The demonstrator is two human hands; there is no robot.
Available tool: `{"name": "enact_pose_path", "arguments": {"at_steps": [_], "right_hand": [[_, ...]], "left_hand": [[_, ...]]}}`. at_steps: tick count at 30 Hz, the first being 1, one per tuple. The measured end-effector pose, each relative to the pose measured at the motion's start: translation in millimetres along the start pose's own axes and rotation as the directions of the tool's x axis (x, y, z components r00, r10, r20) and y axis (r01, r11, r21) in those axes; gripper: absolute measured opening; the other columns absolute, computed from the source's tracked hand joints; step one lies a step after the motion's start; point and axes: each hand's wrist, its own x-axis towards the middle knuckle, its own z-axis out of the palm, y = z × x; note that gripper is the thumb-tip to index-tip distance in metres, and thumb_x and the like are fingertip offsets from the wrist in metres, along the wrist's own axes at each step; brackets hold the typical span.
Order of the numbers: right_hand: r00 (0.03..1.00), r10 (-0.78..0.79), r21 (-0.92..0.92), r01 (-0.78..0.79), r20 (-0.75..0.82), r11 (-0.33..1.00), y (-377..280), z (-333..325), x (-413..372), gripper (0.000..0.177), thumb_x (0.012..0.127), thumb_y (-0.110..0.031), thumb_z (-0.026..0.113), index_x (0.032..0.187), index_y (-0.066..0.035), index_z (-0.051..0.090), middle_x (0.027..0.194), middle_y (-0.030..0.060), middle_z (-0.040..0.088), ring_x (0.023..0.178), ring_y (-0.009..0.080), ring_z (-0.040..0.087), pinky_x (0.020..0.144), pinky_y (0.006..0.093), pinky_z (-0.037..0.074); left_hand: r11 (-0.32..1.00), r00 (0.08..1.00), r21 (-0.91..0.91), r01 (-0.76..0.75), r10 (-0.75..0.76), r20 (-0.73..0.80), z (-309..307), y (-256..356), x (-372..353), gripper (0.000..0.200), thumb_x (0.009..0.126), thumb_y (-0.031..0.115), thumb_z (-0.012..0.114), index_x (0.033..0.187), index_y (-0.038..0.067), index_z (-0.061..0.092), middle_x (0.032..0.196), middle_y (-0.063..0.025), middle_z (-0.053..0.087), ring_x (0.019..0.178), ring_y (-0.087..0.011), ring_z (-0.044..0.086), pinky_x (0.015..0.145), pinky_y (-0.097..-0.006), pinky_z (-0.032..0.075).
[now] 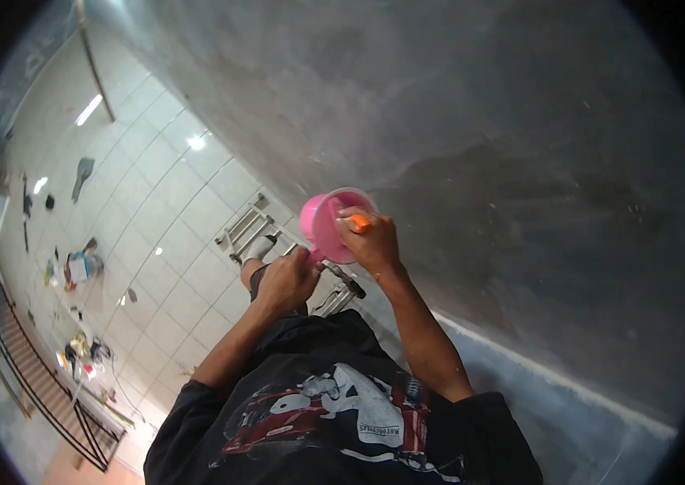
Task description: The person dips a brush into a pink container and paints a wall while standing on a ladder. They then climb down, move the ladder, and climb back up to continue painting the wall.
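Observation:
A pink plastic dipper (pixel 308 217) hangs in front of my body, close to the grey wall. My left hand (pixel 287 279) is closed around the dipper's handle (pixel 315 256). Over the dipper's opening, my right hand (pixel 371 241) grips a tool with an orange handle (pixel 359 224). The tool's working end is hidden by the hand and the dipper, so its kind does not show. What the dipper contains cannot be made out.
Below me stands a metal ladder (pixel 247 230), with a foot (pixel 259 247) on it. The grey wall (pixel 480 121) with a darker patch rises alongside. Far down on the tiled floor (pixel 181 275) lie scattered tools and containers. A stair railing (pixel 31 356) runs at lower left.

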Motion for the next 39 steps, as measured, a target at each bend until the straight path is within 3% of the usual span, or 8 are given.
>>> {"name": "enact_pose_path", "arguments": {"at_steps": [6,12,13,17,20,23,33,39], "right_hand": [[0.986,0.062,0.072,-0.052,-0.158,0.996,-5,-12,-19,0.013,0.076,-0.016,0.064,0.082,-0.005,0.064,0.074,0.0164,0.064,0.069,0.0344,0.062,0.061,0.0395,0.05],[0.928,0.12,0.157,-0.067,-0.354,0.985,9,-14,-48,0.013,0.077,-0.011,0.064,0.087,-0.002,0.065,0.071,0.0118,0.065,0.062,0.0221,0.065,0.059,0.0306,0.051],[0.891,0.272,0.325,-0.153,-0.362,0.933,4,-10,-53,0.014,0.079,-0.01,0.063,0.09,0.0,0.064,0.071,0.0087,0.065,0.063,0.0146,0.064,0.059,0.0282,0.051],[0.749,0.508,0.559,-0.224,-0.426,0.798,25,-3,-99,0.017,0.084,-0.011,0.063,0.095,0.003,0.063,0.078,0.008,0.065,0.071,0.013,0.064,0.062,0.0258,0.052],[0.555,0.724,0.886,0.049,-0.408,0.461,19,12,-119,0.02,0.084,-0.013,0.064,0.095,0.004,0.062,0.083,0.0085,0.065,0.073,0.0137,0.064,0.065,0.0271,0.055],[0.394,0.86,0.946,0.114,-0.324,0.304,6,3,-139,0.018,0.085,-0.009,0.062,0.099,0.003,0.059,0.092,0.0104,0.062,0.081,0.0173,0.064,0.073,0.0322,0.058],[-0.048,0.921,0.764,0.544,-0.386,0.348,27,16,-229,0.02,0.084,-0.015,0.062,0.102,-0.005,0.06,0.097,0.0074,0.06,0.088,0.0193,0.062,0.076,0.0375,0.053],[-0.211,0.887,0.59,0.68,-0.41,0.435,46,24,-248,0.023,0.084,-0.015,0.061,0.103,-0.004,0.059,0.096,0.0097,0.062,0.085,0.0218,0.063,0.077,0.0377,0.053]], "left_hand": [[0.997,0.999,0.068,0.047,-0.049,0.023,6,-15,0,0.024,0.081,0.022,0.058,0.085,-0.001,0.055,0.07,-0.0259,0.06,0.068,-0.0438,0.059,0.063,-0.0488,0.045],[0.999,0.985,0.032,0.002,-0.008,0.171,4,-24,20,0.023,0.081,0.018,0.056,0.088,-0.004,0.055,0.074,-0.0266,0.06,0.07,-0.0438,0.059,0.061,-0.0479,0.044],[0.999,0.982,0.028,-0.027,0.022,0.186,-1,-25,23,0.024,0.081,0.018,0.057,0.09,-0.005,0.056,0.075,-0.0274,0.059,0.072,-0.0436,0.059,0.062,-0.0471,0.045],[0.987,0.943,0.047,-0.155,0.134,0.304,3,-24,34,0.022,0.081,0.017,0.057,0.087,-0.004,0.057,0.073,-0.0266,0.058,0.069,-0.0418,0.059,0.06,-0.0453,0.044],[0.972,0.886,0.066,-0.224,0.174,0.43,-11,-12,47,0.02,0.081,0.016,0.056,0.085,-0.003,0.056,0.07,-0.0256,0.057,0.065,-0.0403,0.058,0.058,-0.0439,0.043],[0.949,0.831,0.064,-0.308,0.236,0.503,-8,-2,57,0.021,0.081,0.017,0.055,0.083,-0.004,0.054,0.067,-0.0243,0.056,0.062,-0.039,0.056,0.057,-0.0427,0.042],[0.874,0.594,0.023,-0.485,0.31,0.743,73,36,63,0.024,0.085,0.02,0.055,0.082,-0.004,0.055,0.064,-0.0204,0.055,0.058,-0.027,0.053,0.057,-0.039,0.042],[0.9,0.459,-0.078,-0.429,0.291,0.84,135,42,76,0.02,0.085,0.016,0.055,0.078,-0.002,0.053,0.057,-0.0074,0.05,0.051,-0.0126,0.047,0.049,-0.0313,0.039]]}}
